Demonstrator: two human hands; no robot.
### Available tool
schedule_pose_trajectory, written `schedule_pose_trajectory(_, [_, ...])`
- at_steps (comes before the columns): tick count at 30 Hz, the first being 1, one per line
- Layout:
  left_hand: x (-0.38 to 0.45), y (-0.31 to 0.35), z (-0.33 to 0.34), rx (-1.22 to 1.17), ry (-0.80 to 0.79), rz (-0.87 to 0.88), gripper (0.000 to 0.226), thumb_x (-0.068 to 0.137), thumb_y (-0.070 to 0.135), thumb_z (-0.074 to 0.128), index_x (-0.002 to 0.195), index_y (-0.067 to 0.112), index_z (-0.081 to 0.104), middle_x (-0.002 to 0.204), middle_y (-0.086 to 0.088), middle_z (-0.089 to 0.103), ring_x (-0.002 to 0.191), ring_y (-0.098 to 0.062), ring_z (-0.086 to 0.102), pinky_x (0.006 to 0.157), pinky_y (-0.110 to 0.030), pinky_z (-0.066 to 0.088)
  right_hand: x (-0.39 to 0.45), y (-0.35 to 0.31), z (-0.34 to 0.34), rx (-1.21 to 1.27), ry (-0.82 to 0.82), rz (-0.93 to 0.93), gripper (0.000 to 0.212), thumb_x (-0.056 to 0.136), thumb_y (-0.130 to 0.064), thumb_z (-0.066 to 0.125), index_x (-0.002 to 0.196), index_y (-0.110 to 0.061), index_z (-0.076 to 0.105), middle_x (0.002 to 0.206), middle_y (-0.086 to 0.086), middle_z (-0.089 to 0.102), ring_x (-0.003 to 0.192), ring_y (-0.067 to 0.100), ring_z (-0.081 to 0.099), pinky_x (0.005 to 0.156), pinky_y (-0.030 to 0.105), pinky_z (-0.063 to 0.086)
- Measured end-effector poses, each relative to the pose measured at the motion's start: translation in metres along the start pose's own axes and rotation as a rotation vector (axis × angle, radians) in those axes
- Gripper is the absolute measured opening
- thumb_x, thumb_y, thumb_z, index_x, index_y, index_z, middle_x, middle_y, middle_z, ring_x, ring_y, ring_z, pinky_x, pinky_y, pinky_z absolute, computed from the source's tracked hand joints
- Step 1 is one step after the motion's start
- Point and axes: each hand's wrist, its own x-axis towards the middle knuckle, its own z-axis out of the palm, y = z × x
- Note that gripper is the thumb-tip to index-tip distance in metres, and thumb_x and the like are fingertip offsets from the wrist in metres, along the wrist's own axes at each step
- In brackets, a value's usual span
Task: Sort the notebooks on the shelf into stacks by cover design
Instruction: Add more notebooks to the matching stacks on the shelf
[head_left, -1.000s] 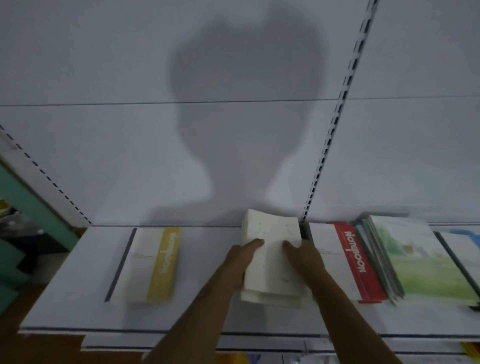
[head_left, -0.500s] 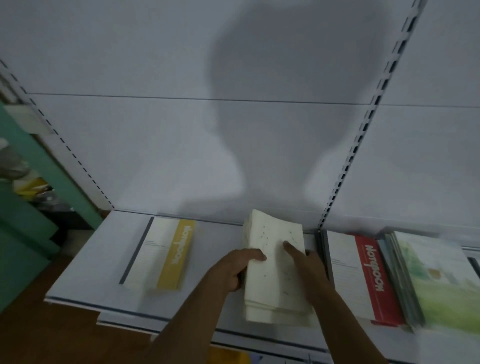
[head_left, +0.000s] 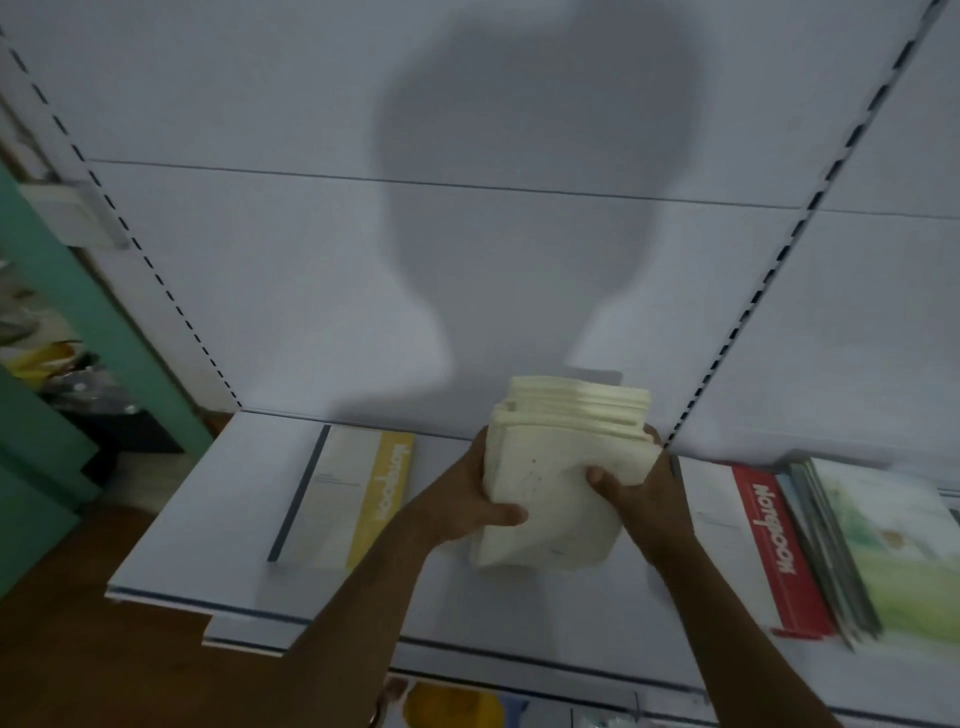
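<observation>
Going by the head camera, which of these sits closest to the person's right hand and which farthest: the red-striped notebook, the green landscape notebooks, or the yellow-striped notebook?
From the right hand, which grips the cream stack:
1. Red-striped notebook, just to its right on the shelf.
2. Green landscape notebooks, further right, beyond the red one.
3. Yellow-striped notebook, on the left, past the left hand.

Both bare forearms rise from the bottom edge toward the middle of the frame, converging. The left hand (head_left: 462, 499) sits just left of centre, thumb laid across the front of a cream stack of notebooks (head_left: 556, 478), fingers curled behind. The right hand (head_left: 636, 486) mirrors it just right of centre, thumb on top, its grip closed round the stack's other side
</observation>
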Motion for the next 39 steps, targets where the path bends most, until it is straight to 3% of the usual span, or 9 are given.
schedule_pose_trajectory(6, [-0.017, -0.016, 0.012, -0.155, 0.043, 0.058, 0.108, 0.058, 0.033, 0.090, 0.145, 0.019, 0.028, 0.141, -0.005, 0.048, 0.131, -0.021, 0.047, 0.102, -0.042, 0.046, -0.024, 0.027, 0.011, 0.099, -0.070, 0.117, 0.101, 0.064, -0.037, 0.085, 0.136, 0.006, 0.028, 0.130, 0.023, 0.052, 0.121, 0.038, 0.053, 0.092, 0.052, 0.051])
schedule_pose_trajectory(9, [-0.018, -0.017, 0.021, -0.153, 0.097, 0.099, 0.106, 0.059, 0.024, 0.089, 0.144, 0.015, 0.026, 0.140, -0.009, 0.048, 0.131, -0.027, 0.046, 0.104, -0.052, 0.043, -0.033, 0.034, 0.013, 0.097, -0.087, 0.146, 0.100, 0.059, -0.036, 0.088, 0.134, 0.006, 0.035, 0.126, 0.020, 0.057, 0.117, 0.036, 0.056, 0.087, 0.044, 0.054])
schedule_pose_trajectory(13, [-0.019, -0.021, 0.023, -0.080, 0.196, 0.149, 0.097, 0.063, 0.012, 0.083, 0.141, 0.011, 0.026, 0.133, -0.007, 0.054, 0.126, -0.027, 0.050, 0.103, -0.047, 0.046, -0.034, 0.028, 0.012, 0.090, -0.071, 0.105, 0.095, 0.056, -0.031, 0.090, 0.129, 0.005, 0.041, 0.121, 0.018, 0.060, 0.112, 0.029, 0.060, 0.081, 0.035, 0.055])
schedule_pose_trajectory(18, [-0.012, -0.013, 0.014, -0.084, 0.048, 0.163, 0.103, 0.064, 0.022, 0.087, 0.141, -0.007, 0.024, 0.136, -0.010, 0.052, 0.129, -0.025, 0.049, 0.101, -0.040, 0.047, -0.030, 0.018, 0.003, 0.116, -0.109, 0.073, 0.094, 0.067, -0.034, 0.083, 0.131, 0.014, 0.034, 0.128, 0.022, 0.054, 0.122, 0.028, 0.054, 0.092, 0.034, 0.053])
schedule_pose_trajectory(25, [-0.020, -0.004, 0.027, -0.104, 0.093, 0.204, 0.124, 0.067, 0.027, 0.085, 0.152, 0.010, -0.005, 0.155, -0.002, 0.028, 0.144, -0.019, 0.027, 0.115, -0.033, 0.031, -0.036, 0.032, 0.005, 0.127, -0.083, 0.064, 0.114, 0.063, -0.036, 0.084, 0.149, -0.004, 0.016, 0.133, 0.011, 0.053, 0.126, 0.026, 0.051, 0.097, 0.034, 0.050])
schedule_pose_trajectory(30, [-0.012, 0.002, 0.021, 0.041, 0.113, 0.235, 0.124, 0.068, 0.015, 0.085, 0.152, 0.014, -0.006, 0.153, -0.008, 0.031, 0.142, -0.024, 0.030, 0.116, -0.051, 0.027, -0.034, 0.023, 0.006, 0.118, -0.072, 0.105, 0.099, 0.058, -0.041, 0.087, 0.137, -0.004, 0.038, 0.123, 0.001, 0.062, 0.119, 0.021, 0.056, 0.089, 0.027, 0.052])
schedule_pose_trajectory(34, [-0.008, -0.008, 0.021, 0.021, 0.046, 0.203, 0.115, 0.069, -0.004, 0.078, 0.150, 0.005, -0.002, 0.150, -0.012, 0.034, 0.140, -0.026, 0.032, 0.115, -0.046, 0.031, -0.035, 0.014, 0.002, 0.069, -0.046, 0.042, 0.097, 0.060, -0.050, 0.083, 0.129, 0.003, 0.042, 0.115, -0.007, 0.065, 0.111, 0.009, 0.061, 0.085, 0.017, 0.052])
schedule_pose_trajectory(37, [-0.011, -0.015, 0.020, 0.077, -0.016, 0.172, 0.123, 0.065, 0.017, 0.087, 0.152, 0.009, 0.000, 0.155, -0.005, 0.026, 0.143, -0.020, 0.027, 0.113, -0.052, 0.032, -0.034, 0.027, -0.003, 0.071, -0.075, 0.099, 0.107, 0.062, -0.029, 0.082, 0.147, -0.009, 0.021, 0.129, 0.000, 0.057, 0.120, 0.013, 0.055, 0.092, 0.026, 0.052])
schedule_pose_trajectory(39, [-0.015, -0.015, 0.022, 0.081, -0.031, 0.151, 0.126, 0.062, 0.025, 0.089, 0.152, 0.013, 0.002, 0.156, -0.002, 0.024, 0.144, -0.017, 0.026, 0.112, -0.051, 0.035, -0.036, 0.030, -0.003, 0.063, -0.090, 0.125, 0.114, 0.059, -0.035, 0.087, 0.147, -0.004, 0.020, 0.129, 0.004, 0.056, 0.122, 0.019, 0.055, 0.089, 0.028, 0.054])
